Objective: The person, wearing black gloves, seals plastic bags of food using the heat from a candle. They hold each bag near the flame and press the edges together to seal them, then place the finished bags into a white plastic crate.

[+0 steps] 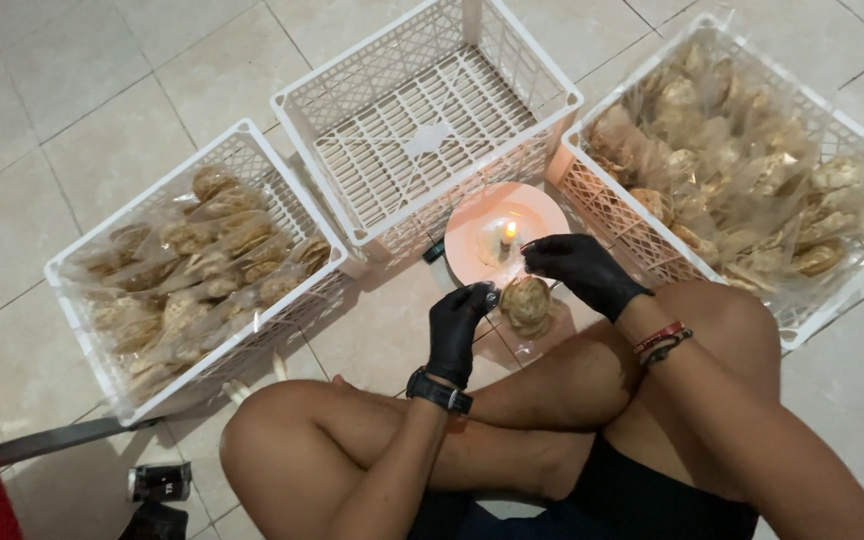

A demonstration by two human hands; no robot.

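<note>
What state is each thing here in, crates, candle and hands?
Candle: lit, on a pink plate.
Middle crate: empty.
Left crate: full of bagged crackers.
Right crate: full of bagged crackers.
Left hand and right hand: gloved, holding a cracker bag.

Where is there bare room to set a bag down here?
The middle crate is bare inside. Open tile lies left of the left crate. It is crowded around the candle plate, where both gloved hands, left hand and right hand, hold a bag.
</note>
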